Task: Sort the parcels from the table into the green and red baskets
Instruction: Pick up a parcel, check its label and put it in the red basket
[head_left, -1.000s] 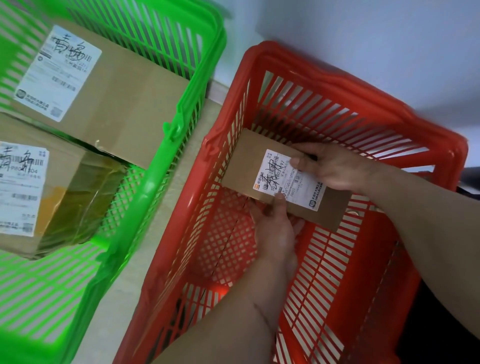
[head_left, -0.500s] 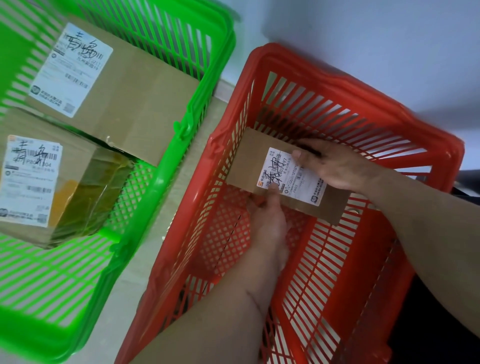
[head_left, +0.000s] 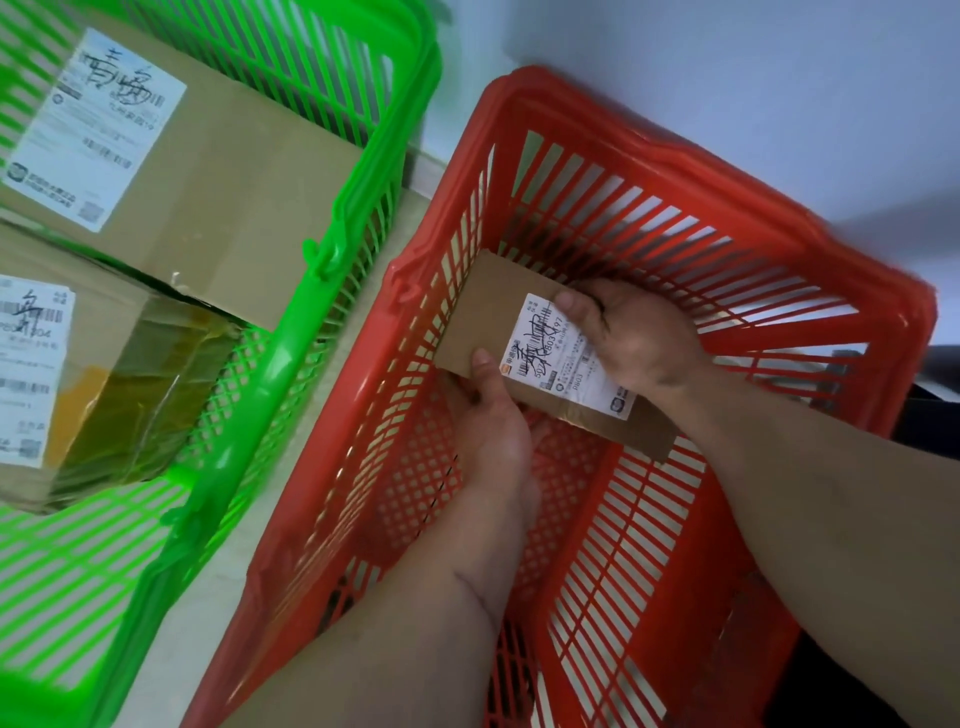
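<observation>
A flat brown parcel (head_left: 485, 306) with a white label is inside the red basket (head_left: 675, 156), near its far left corner. My left hand (head_left: 493, 415) grips its near edge, thumb on top and fingers hidden beneath. My right hand (head_left: 628, 338) holds it from the far side, thumb lying across the label. The green basket (head_left: 332, 249) on the left holds two labelled cardboard parcels: a big flat one (head_left: 218, 171) at the back and a taped box (head_left: 130, 384) in front.
A pale floor strip (head_left: 249, 551) runs between the two baskets. A white wall (head_left: 727, 62) stands right behind the red basket. Something dark (head_left: 935, 395) lies past the red basket's right rim.
Both hands and the parcel have stayed in nearly the same spot in the red basket. My left thumb has slid left along the parcel's near edge, off the label.
</observation>
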